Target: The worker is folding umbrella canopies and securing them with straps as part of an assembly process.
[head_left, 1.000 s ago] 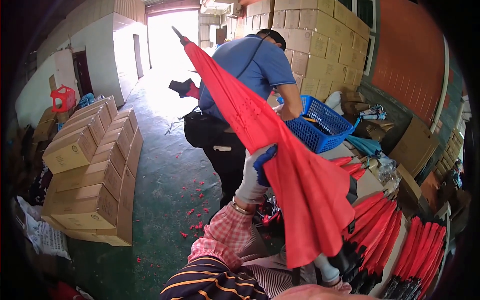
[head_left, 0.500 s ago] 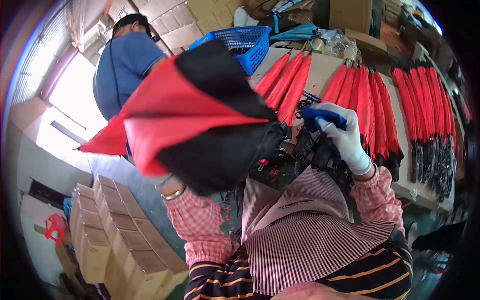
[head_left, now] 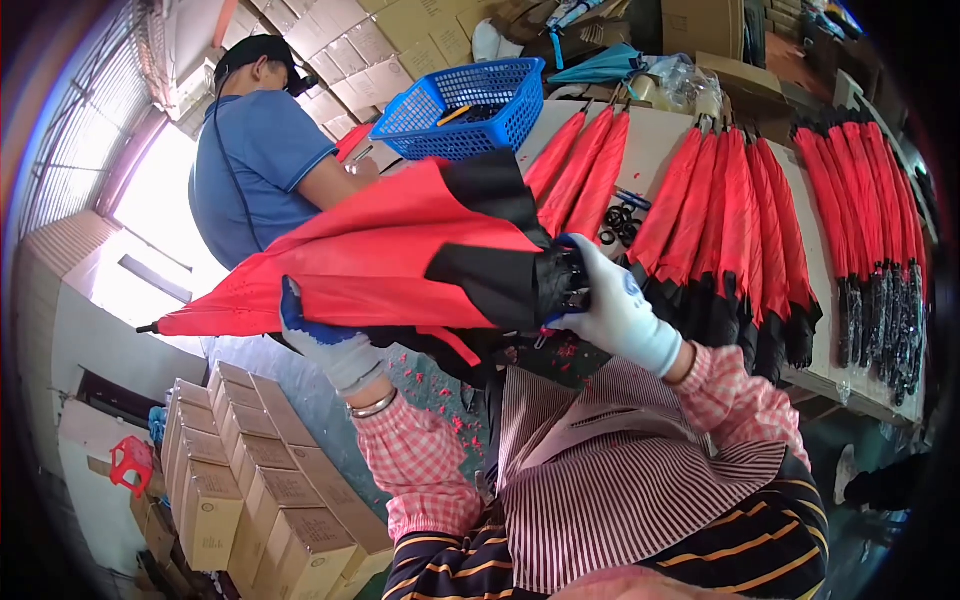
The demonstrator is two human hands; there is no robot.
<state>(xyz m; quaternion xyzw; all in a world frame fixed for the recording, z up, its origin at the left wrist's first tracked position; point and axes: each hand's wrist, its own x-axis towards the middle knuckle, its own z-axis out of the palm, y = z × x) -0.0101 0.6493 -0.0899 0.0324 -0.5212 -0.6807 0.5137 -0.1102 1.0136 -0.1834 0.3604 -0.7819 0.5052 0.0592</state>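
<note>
A red and black umbrella [head_left: 370, 255] lies crosswise before me, its fabric loosely gathered and its black tip pointing left. My left hand [head_left: 325, 335], in a white and blue glove, wraps round the red fabric from below, about mid-length. My right hand [head_left: 610, 305], gloved alike, closes round the black end where the rib tips bunch together. Whatever handle lies inside that end is hidden. Just beyond the right hand, several small black rings [head_left: 622, 222] rest on the table.
Folded red umbrellas [head_left: 715, 205] lie in rows on the table [head_left: 820, 300], some with clear sleeves [head_left: 880, 320] at the right. A blue basket [head_left: 520, 110] stands at the back. Another person [head_left: 255, 170] works at the far left. Stacked cartons [head_left: 270, 500] fill the lower left.
The umbrella's fabric has come down from a flared, blurred shape to a narrower bundle. My right hand has moved left from beside the rings onto the umbrella's black end.
</note>
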